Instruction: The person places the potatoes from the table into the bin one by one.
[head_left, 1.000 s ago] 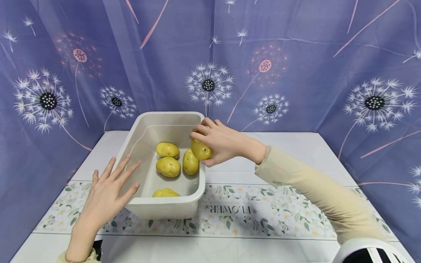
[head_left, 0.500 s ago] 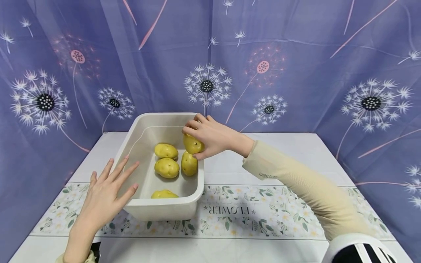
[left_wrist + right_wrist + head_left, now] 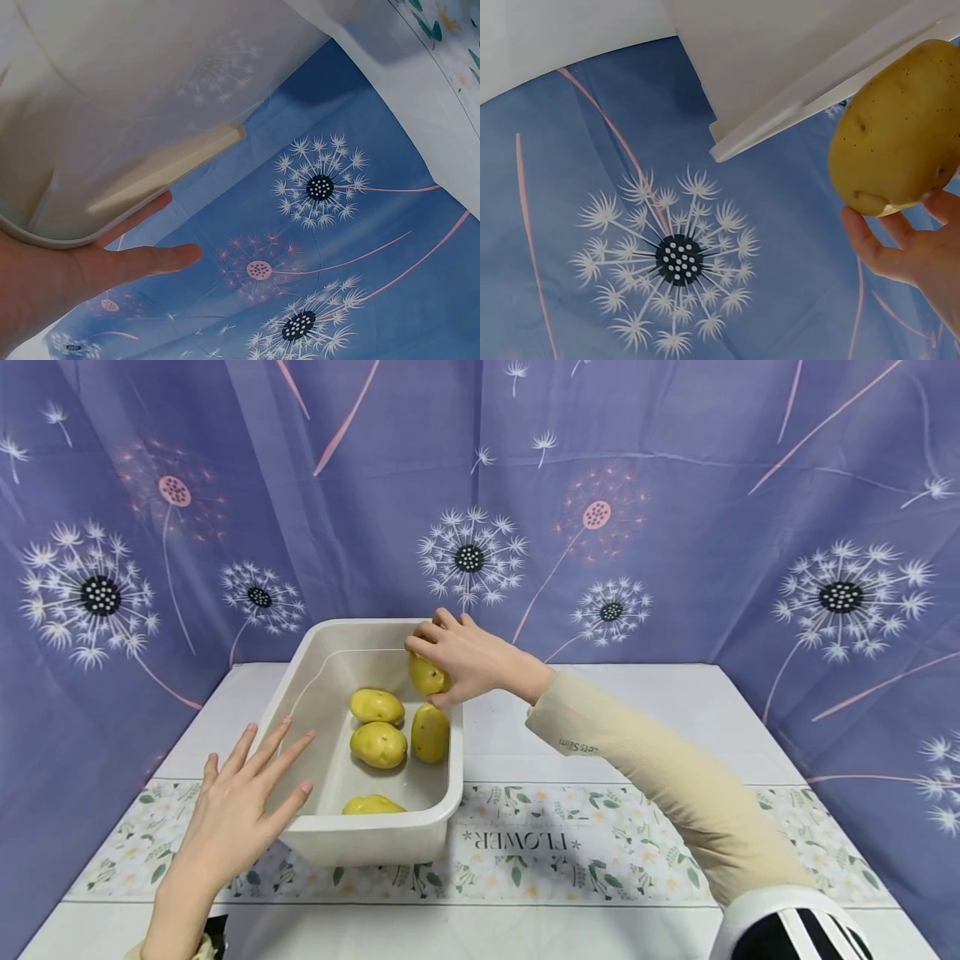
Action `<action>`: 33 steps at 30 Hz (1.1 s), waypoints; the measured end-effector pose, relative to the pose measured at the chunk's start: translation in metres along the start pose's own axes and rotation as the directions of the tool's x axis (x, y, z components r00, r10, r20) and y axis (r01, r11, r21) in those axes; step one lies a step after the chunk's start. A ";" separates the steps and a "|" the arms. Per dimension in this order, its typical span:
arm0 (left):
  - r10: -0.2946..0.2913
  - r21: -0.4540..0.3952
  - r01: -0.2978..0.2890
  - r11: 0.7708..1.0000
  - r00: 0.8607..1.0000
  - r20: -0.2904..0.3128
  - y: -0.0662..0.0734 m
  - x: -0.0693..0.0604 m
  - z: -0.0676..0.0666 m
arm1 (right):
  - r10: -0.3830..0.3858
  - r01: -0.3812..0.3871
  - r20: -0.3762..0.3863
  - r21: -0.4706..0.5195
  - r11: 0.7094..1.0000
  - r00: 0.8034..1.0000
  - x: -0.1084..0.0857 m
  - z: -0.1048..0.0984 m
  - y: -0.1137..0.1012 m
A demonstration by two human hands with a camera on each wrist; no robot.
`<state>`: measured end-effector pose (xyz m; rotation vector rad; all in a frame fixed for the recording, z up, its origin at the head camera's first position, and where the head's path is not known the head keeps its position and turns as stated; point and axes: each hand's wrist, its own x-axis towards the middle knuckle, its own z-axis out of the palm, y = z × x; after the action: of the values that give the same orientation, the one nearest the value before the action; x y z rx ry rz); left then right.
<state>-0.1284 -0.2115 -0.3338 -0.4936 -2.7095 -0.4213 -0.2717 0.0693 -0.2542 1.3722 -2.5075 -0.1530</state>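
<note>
A yellow potato [image 3: 896, 131] is gripped in my right hand [image 3: 472, 658], above the back right part of a white plastic bin [image 3: 363, 822]. Several more potatoes lie in the bin: one [image 3: 431, 733] along its right wall, two side by side near the middle, and one [image 3: 372, 804] partly hidden by the front wall. My left hand [image 3: 240, 793], fingers spread and straight, is at the bin's left front edge. In the left wrist view the left hand [image 3: 90, 274] is right beside the bin's rim; part of its fingers is hidden behind the wall.
The bin stands on a white table [image 3: 600, 718] with a flower-printed runner [image 3: 637, 843] across it. A purple dandelion-print cloth [image 3: 555, 460] hangs behind the table and along both sides, close to the bin's back.
My right hand has moved left with the potato, from over the bin's right rim to above its inside. The left hand has stayed almost in place.
</note>
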 end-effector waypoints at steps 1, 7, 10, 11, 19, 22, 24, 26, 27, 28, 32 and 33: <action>0.001 0.001 -0.001 1.000 1.000 -0.001 0.000 0.000 0.000 | 0.005 -0.005 0.003 0.005 1.000 1.000 0.002 0.001 0.001; 0.001 -0.001 -0.001 1.000 1.000 -0.002 0.000 0.000 0.000 | 0.025 -0.025 0.020 0.012 1.000 0.999 0.011 0.006 0.004; 0.002 -0.004 -0.002 1.000 1.000 -0.003 0.000 -0.001 0.000 | 0.038 -0.039 0.028 0.008 0.999 0.999 0.015 0.008 0.007; 0.002 -0.005 -0.002 1.000 1.000 -0.004 0.000 -0.001 0.001 | 0.044 -0.044 0.032 0.007 0.999 0.999 0.017 0.008 0.008; 0.004 -0.009 -0.004 1.000 1.000 -0.009 0.001 0.000 0.000 | 0.091 -0.093 0.046 0.040 0.995 0.995 0.024 0.014 0.015; 0.004 -0.008 -0.004 1.000 1.000 -0.009 0.001 0.000 0.000 | 0.104 -0.107 0.048 0.060 0.992 0.993 0.027 0.017 0.017; 0.004 -0.008 -0.004 1.000 1.000 -0.008 0.001 0.000 0.000 | 0.112 -0.115 0.050 0.060 0.992 0.992 0.029 0.019 0.018; 0.005 -0.010 -0.005 1.000 1.000 -0.008 0.001 0.000 0.000 | 0.119 -0.122 0.050 0.061 0.991 0.992 0.031 0.021 0.019; 0.005 -0.010 -0.005 1.000 1.000 -0.008 0.001 0.000 0.000 | 0.123 -0.126 0.052 0.061 0.990 0.991 0.032 0.022 0.019; 0.005 -0.010 -0.005 1.000 1.000 -0.009 0.000 0.000 -0.001 | 0.125 -0.128 0.052 0.062 0.990 0.991 0.033 0.022 0.019; 0.006 -0.010 -0.006 1.000 1.000 -0.012 0.000 0.000 -0.001 | 0.137 -0.140 0.050 0.072 0.988 0.989 0.036 0.024 0.020; 0.006 -0.010 -0.006 1.000 1.000 -0.011 0.001 0.001 -0.001 | 0.140 -0.144 0.053 0.073 0.987 0.989 0.037 0.025 0.020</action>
<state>-0.1282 -0.2114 -0.3322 -0.5002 -2.6959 -0.4355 -0.3142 0.0484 -0.2661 1.2249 -2.6655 -0.0617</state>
